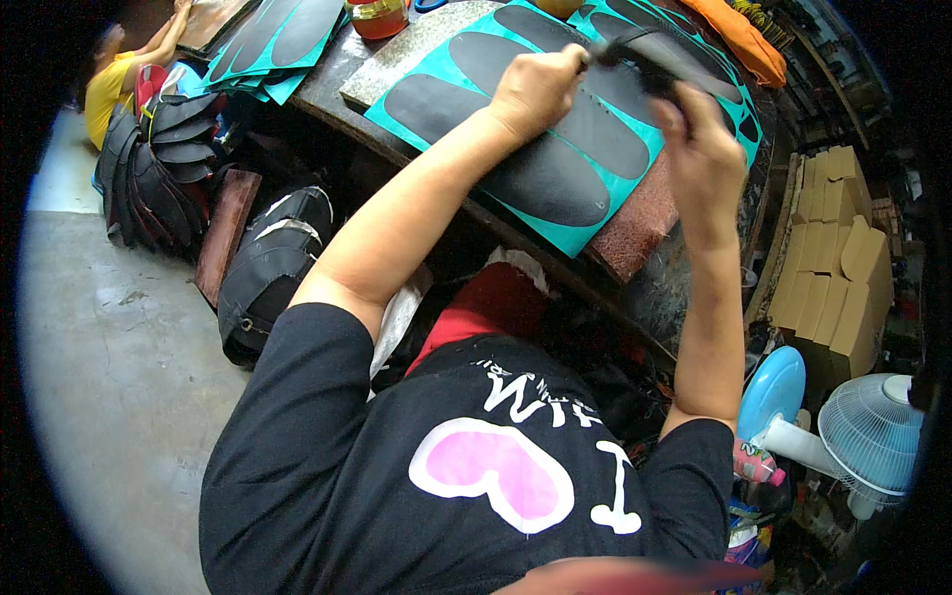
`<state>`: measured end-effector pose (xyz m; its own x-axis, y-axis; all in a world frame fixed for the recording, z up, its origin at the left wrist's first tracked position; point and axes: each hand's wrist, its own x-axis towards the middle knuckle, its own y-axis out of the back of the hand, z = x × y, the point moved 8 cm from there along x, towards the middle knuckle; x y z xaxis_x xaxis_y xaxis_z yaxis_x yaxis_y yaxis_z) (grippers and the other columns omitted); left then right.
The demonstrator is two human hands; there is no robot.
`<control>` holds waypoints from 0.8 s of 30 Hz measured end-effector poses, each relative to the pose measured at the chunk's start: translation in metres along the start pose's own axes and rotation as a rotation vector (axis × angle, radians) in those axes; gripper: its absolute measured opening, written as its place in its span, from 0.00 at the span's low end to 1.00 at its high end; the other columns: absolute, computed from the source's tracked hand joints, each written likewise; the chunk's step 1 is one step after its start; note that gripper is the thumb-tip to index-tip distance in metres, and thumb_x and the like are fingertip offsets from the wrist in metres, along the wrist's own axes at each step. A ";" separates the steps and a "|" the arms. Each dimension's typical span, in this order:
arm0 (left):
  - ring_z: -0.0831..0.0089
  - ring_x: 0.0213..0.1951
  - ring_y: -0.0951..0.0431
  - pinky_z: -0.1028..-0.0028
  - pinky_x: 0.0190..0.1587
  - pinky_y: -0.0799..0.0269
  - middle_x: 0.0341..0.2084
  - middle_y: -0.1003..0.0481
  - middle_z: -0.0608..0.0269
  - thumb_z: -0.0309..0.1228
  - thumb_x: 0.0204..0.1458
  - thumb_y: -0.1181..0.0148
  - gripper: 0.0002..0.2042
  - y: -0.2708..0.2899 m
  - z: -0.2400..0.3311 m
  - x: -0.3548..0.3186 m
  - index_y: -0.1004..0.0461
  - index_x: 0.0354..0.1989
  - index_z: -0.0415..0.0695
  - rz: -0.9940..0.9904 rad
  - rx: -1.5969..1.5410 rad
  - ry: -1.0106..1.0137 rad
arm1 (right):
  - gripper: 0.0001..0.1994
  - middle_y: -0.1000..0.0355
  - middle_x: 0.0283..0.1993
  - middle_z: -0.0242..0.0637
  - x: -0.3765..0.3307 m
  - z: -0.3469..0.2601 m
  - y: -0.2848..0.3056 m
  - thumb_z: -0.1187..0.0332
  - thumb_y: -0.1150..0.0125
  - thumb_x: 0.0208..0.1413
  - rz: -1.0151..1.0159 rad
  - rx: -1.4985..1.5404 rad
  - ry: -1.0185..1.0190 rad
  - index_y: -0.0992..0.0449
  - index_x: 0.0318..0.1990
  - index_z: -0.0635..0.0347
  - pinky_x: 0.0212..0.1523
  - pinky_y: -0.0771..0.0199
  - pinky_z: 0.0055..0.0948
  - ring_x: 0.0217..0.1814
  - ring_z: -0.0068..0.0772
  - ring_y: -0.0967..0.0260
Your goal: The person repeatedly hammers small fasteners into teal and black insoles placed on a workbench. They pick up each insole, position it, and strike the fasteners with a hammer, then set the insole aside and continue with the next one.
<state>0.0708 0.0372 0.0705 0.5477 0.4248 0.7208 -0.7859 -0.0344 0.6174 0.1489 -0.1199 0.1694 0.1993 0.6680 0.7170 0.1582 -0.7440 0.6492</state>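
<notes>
Head view: you're mid-peel, I'd judge. Your left hand (535,89) is fisted on one end of a black sole-shaped piece (654,55), and your right hand (699,139) pinches its other end at 3 o'clock, both lifted w/ it above the teal sheet (555,149) on the workbench (635,238). Next move likely needs a steady pull, keeping the sheet flat. Fingertips and the piece's edge are blurred; can't tell if it's fully free. Bench's far end is cut off.
</notes>
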 end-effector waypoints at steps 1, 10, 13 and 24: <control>0.52 0.28 0.21 0.63 0.32 0.25 0.25 0.23 0.45 0.26 0.49 0.41 0.03 -0.004 0.003 0.000 0.27 0.31 0.42 -0.034 -0.028 -0.016 | 0.16 0.23 0.37 0.47 -0.007 0.013 -0.009 0.53 0.40 0.57 -0.074 0.031 -0.114 0.24 0.46 0.51 0.35 0.24 0.40 0.37 0.53 0.24; 0.64 0.29 0.18 0.68 0.35 0.22 0.28 0.20 0.54 0.28 0.50 0.37 0.09 -0.016 -0.048 -0.007 0.27 0.36 0.38 0.019 -0.542 0.427 | 0.18 0.21 0.35 0.44 -0.007 0.026 0.051 0.59 0.35 0.56 0.058 0.159 -0.128 0.23 0.50 0.60 0.35 0.24 0.30 0.36 0.34 0.20; 0.57 0.31 0.19 0.64 0.37 0.23 0.28 0.21 0.52 0.31 0.50 0.37 0.09 -0.007 -0.022 -0.003 0.28 0.36 0.41 0.034 -0.300 0.224 | 0.15 0.21 0.35 0.46 -0.007 0.002 0.056 0.63 0.35 0.57 0.194 0.237 0.000 0.23 0.46 0.62 0.35 0.23 0.30 0.35 0.35 0.20; 0.67 0.27 0.18 0.70 0.34 0.22 0.28 0.20 0.54 0.28 0.50 0.38 0.08 -0.025 -0.046 -0.010 0.26 0.35 0.37 -0.013 -0.666 0.526 | 0.18 0.22 0.34 0.45 -0.021 0.034 0.043 0.56 0.38 0.58 0.019 0.095 -0.122 0.23 0.50 0.56 0.35 0.25 0.31 0.35 0.39 0.21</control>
<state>0.0721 0.0754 0.0333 0.4825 0.7927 0.3727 -0.8758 0.4429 0.1917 0.1841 -0.1667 0.1735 0.3181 0.6508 0.6894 0.2427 -0.7588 0.6044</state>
